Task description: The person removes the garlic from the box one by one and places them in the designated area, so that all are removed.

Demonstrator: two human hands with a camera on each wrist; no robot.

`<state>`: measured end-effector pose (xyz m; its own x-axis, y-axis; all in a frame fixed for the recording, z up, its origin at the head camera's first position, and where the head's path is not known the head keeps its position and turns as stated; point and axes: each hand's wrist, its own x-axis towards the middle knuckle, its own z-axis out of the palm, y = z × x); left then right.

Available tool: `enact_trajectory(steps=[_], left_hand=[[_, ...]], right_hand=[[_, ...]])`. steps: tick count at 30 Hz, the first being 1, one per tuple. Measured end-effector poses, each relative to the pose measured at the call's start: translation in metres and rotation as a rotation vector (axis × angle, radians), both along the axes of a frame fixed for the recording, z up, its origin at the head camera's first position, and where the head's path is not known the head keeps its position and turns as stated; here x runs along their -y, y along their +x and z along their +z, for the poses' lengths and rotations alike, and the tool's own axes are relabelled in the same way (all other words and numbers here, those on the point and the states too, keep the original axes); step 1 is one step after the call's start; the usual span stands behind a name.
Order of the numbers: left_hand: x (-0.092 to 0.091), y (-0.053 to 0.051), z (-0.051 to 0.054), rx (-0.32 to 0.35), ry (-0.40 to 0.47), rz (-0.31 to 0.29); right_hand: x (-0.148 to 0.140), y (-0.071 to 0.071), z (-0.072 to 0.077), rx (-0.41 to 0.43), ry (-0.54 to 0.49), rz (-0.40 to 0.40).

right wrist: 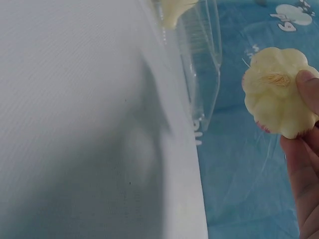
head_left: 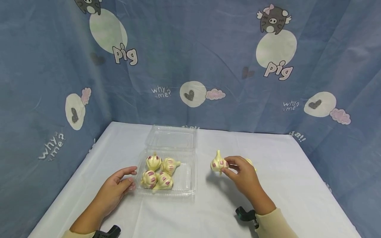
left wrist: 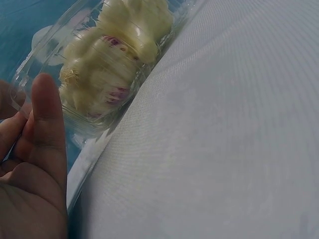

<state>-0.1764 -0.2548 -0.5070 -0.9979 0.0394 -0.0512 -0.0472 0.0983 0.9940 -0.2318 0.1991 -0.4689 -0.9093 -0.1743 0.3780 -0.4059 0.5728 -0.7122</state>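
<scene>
In the head view, my right hand [head_left: 245,177] pinches a garlic bulb [head_left: 218,163] between thumb and fingers, lifted above the white table. Its root end [right wrist: 275,79] faces the right wrist camera. A clear plastic box [head_left: 186,172] lies to the left with its lid [head_left: 171,138] folded back. Several garlic bulbs [head_left: 164,180], cream with purple streaks, sit in the box's left part. At the box's left edge, my left hand [head_left: 111,190] holds the rim, its thumb [left wrist: 47,114] upright beside the plastic. Exact finger contact there is partly hidden.
Behind the right hand, a pale yellow thing [head_left: 251,162] shows only in part. A white cloth [head_left: 166,218] covers the table. Blue printed fabric [head_left: 190,59] hangs along the back and sides.
</scene>
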Motion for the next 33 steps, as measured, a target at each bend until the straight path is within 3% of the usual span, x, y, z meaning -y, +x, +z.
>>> enact_trajectory(steps=[7, 17, 24, 33], left_hand=[[0.004, 0.001, 0.002, -0.017, -0.019, -0.004], [0.003, 0.001, 0.003, -0.051, -0.007, -0.019], [0.001, -0.001, 0.001, -0.009, -0.030, -0.005], [0.000, 0.001, -0.001, -0.018, -0.008, -0.007]], right_hand=[[-0.007, 0.000, -0.001, -0.046, 0.054, -0.056], [-0.025, -0.001, -0.001, -0.041, 0.003, -0.133], [-0.036, 0.003, 0.003, -0.023, -0.003, -0.201], [-0.049, 0.003, 0.003, -0.042, -0.046, -0.253]])
